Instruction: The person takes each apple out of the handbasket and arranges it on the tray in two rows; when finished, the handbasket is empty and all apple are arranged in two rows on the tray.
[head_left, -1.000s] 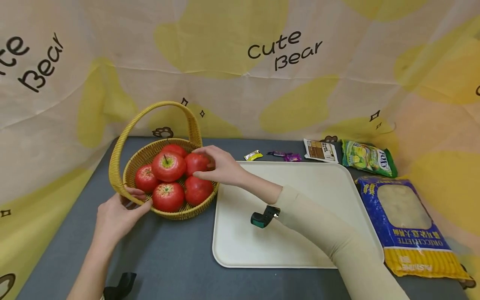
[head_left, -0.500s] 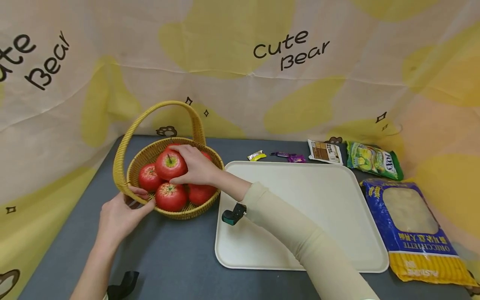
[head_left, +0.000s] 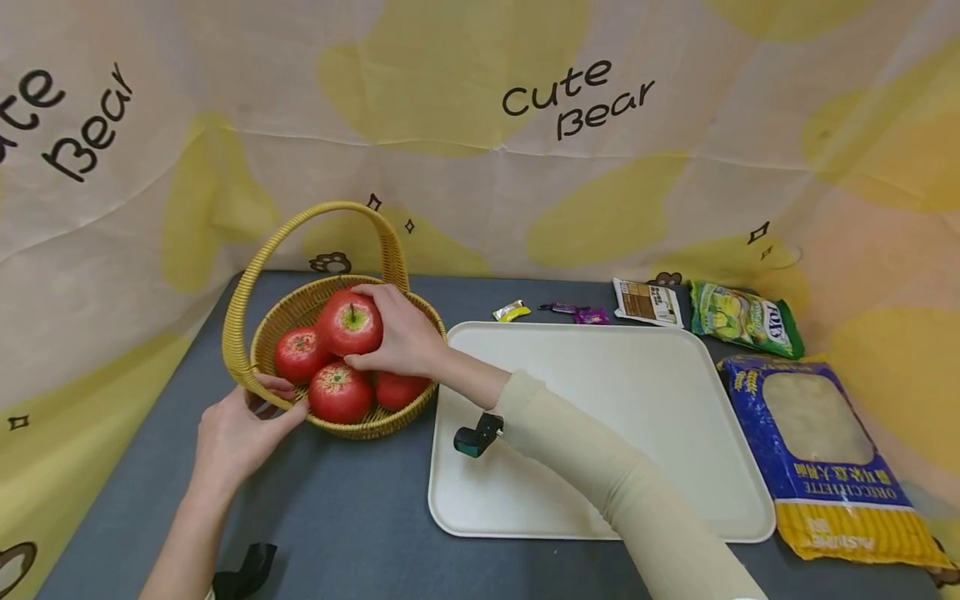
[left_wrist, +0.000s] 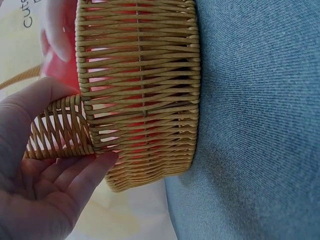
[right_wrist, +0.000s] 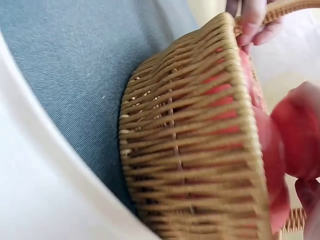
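Observation:
A yellow wicker basket [head_left: 375,429] with a tall hoop handle stands on the left of the table, holding several red apples. My right hand [head_left: 408,337] reaches in from the right and grips the topmost apple [head_left: 350,327], thumb below and fingers over its far side. Beneath it lie a left apple [head_left: 298,357], a front apple [head_left: 341,396] and a right one [head_left: 401,388]; the hand hides the back ones. At the near left, my left hand [head_left: 236,433] holds the foot of the handle; in the left wrist view its thumb and fingers [left_wrist: 90,175] clasp the woven strip.
A white tray [head_left: 600,467] lies right of the basket, under my right forearm. Behind it are a yellow candy [head_left: 512,312], purple candies [head_left: 591,317], a brown-and-white packet [head_left: 648,302] and a green bag [head_left: 742,318]. A blue pasta bag [head_left: 817,417] lies at the right.
My right hand has moved left from the right-hand apples onto the topmost one and gripped it. That apple has since shifted slightly right. My left hand keeps its hold on the basket.

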